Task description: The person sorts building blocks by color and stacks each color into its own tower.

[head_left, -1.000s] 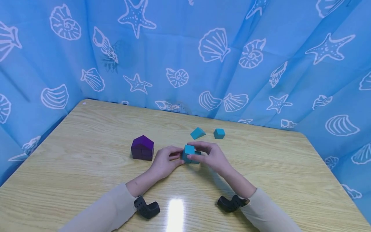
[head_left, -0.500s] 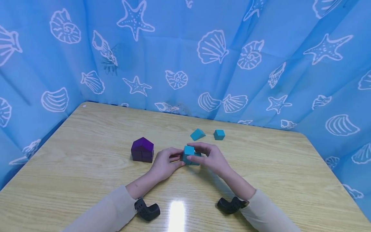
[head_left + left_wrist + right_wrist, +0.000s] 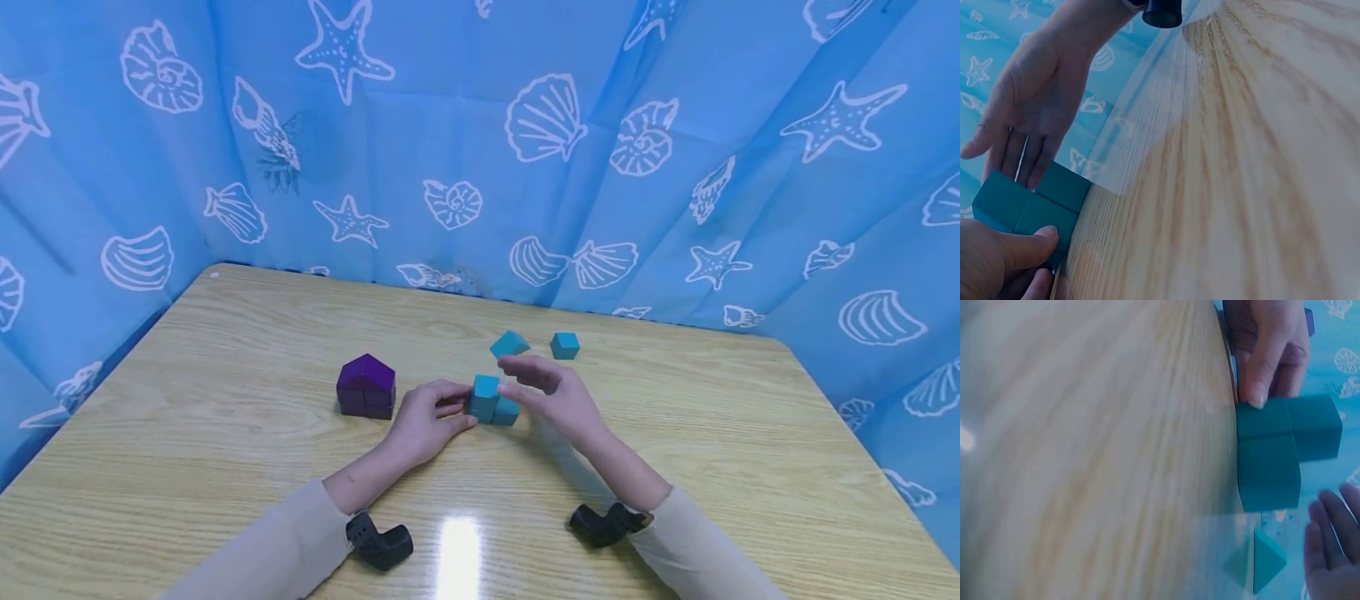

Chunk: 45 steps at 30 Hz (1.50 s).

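Observation:
Three teal blocks form a small stepped stack in the head view. One cube (image 3: pixel 486 385) sits on the lower left block (image 3: pixel 1263 420), and another block (image 3: pixel 507 412) stands against that one's right side. My left hand (image 3: pixel 423 421) pinches the lower left block, its thumb on the near face and its fingers curled at the side and behind. Just right of the stack, my right hand (image 3: pixel 557 400) hovers with spread fingers and holds nothing. A gap shows between it and the blocks in the right wrist view.
Behind the stack lie a teal triangular block (image 3: pixel 509 343) and a loose teal cube (image 3: pixel 565 346). Left of my left hand stands a house shape of purple blocks (image 3: pixel 366 388) with a peaked top. A blue shell-patterned curtain (image 3: pixel 465 142) hangs behind the wooden table (image 3: pixel 255 350).
My right hand has let go of the stack and moved slightly up and to the right, its fingers opening. The left hand keeps its grip, and the blocks stay in place.

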### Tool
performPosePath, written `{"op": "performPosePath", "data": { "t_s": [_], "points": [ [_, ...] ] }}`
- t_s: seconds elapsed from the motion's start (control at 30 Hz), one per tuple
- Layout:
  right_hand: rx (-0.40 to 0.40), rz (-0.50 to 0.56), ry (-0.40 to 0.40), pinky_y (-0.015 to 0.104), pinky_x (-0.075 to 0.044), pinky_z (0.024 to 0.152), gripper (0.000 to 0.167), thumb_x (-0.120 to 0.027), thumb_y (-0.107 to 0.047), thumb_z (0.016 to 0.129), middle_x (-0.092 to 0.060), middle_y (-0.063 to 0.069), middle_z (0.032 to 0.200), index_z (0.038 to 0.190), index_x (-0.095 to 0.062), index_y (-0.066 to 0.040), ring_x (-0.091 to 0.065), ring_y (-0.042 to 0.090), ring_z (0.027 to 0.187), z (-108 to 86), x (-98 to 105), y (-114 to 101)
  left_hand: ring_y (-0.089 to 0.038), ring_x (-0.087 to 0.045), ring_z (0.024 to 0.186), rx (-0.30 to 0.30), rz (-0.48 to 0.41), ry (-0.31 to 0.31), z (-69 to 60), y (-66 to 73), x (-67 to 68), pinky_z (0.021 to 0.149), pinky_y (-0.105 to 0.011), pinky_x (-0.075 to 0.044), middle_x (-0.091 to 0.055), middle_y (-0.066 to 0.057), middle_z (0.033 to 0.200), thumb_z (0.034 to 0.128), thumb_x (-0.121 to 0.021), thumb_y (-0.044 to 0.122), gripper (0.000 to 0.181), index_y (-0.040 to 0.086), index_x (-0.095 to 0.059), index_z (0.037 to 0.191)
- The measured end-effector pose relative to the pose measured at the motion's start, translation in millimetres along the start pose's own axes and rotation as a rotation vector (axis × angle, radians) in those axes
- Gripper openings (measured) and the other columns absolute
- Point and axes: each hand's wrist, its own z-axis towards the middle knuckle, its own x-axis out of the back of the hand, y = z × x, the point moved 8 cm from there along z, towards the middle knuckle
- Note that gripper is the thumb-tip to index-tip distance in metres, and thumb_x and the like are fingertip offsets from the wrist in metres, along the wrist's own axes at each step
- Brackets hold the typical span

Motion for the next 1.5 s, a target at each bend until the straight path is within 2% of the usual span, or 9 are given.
{"op": "performPosePath", "data": {
  "t_s": [0.1,0.27,0.47,0.67,0.8,1.03,1.33,1.5],
  "points": [
    [-0.055,0.028,0.127,0.029,-0.052,0.092,0.037,-0.070,-0.026,0.088,-0.064,0.013,0.123,0.121,-0.065,-0.009,-0.062,0.017,0.110,-0.4,16.8,5.1,-0.030,-0.064,0.109,0.016,-0.008,0.002,0.1,-0.3,0.4,0.088,-0.030,-0.054,-0.063,-0.016,0.120,0.0825,-0.071,0.000,0.039,-0.001,-0.064,0.121],
    [-0.147,0.050,0.309,0.019,-0.052,0.083,0.035,-0.071,-0.025,0.088,-0.067,0.009,0.114,0.114,-0.067,-0.003,-0.063,0.005,0.096,-0.3,39.3,19.1,-0.030,-0.064,0.110,0.029,-0.012,0.008,-0.7,-1.5,1.4,0.088,-0.030,-0.054,-0.063,-0.016,0.121,0.0827,-0.071,0.000,0.039,-0.001,-0.064,0.121],
    [-0.216,0.046,0.405,0.018,-0.050,0.082,0.033,-0.068,-0.020,0.090,-0.066,0.012,0.116,0.116,-0.065,0.000,-0.060,0.002,0.096,-0.1,53.6,30.3,-0.030,-0.064,0.109,0.025,-0.002,0.013,-2.0,-2.2,2.3,0.087,-0.030,-0.054,-0.063,-0.017,0.119,0.0825,-0.071,0.000,0.039,-0.001,-0.064,0.121],
    [-0.274,0.078,0.484,0.015,-0.048,0.076,0.037,-0.066,-0.014,0.090,-0.058,0.015,0.126,0.123,-0.059,-0.001,-0.054,0.015,0.109,3.4,63.2,39.7,-0.029,-0.064,0.109,0.033,-0.004,0.027,-1.8,-2.5,3.7,0.087,-0.030,-0.054,-0.063,-0.017,0.120,0.0822,-0.072,0.000,0.039,-0.001,-0.064,0.120],
    [-0.316,0.115,0.514,0.017,-0.045,0.080,0.038,-0.065,-0.012,0.089,-0.054,0.014,0.128,0.126,-0.057,-0.002,-0.049,0.021,0.116,6.9,67.3,47.8,-0.029,-0.065,0.108,0.034,0.001,0.031,-2.0,-3.7,4.2,0.087,-0.029,-0.054,-0.064,-0.016,0.119,0.0821,-0.072,0.000,0.039,-0.001,-0.065,0.120],
    [-0.335,0.138,0.528,0.036,-0.041,0.102,0.045,-0.066,-0.014,0.089,-0.048,0.015,0.136,0.130,-0.053,-0.001,-0.043,0.026,0.128,10.3,71.9,55.8,-0.029,-0.064,0.109,0.034,0.007,0.020,-2.5,-4.3,3.3,0.087,-0.030,-0.054,-0.063,-0.017,0.119,0.0825,-0.072,0.000,0.038,-0.001,-0.064,0.120],
    [-0.382,0.125,0.493,0.037,-0.040,0.105,0.052,-0.066,-0.016,0.090,-0.049,0.016,0.137,0.137,-0.048,-0.003,-0.045,0.027,0.127,16.8,72.0,65.5,-0.030,-0.063,0.110,0.020,0.006,0.002,-1.9,-1.4,1.0,0.088,-0.029,-0.054,-0.062,-0.018,0.122,0.0833,-0.070,-0.001,0.039,-0.001,-0.063,0.121],
    [-0.381,0.123,0.475,0.038,-0.040,0.107,0.059,-0.066,-0.015,0.090,-0.044,0.016,0.144,0.143,-0.043,-0.005,-0.043,0.029,0.131,20.8,70.9,67.2,-0.031,-0.063,0.111,0.016,-0.003,-0.006,-1.5,0.0,-0.1,0.088,-0.029,-0.054,-0.061,-0.018,0.122,0.0832,-0.070,-0.001,0.039,-0.002,-0.063,0.122]
  ]
}}
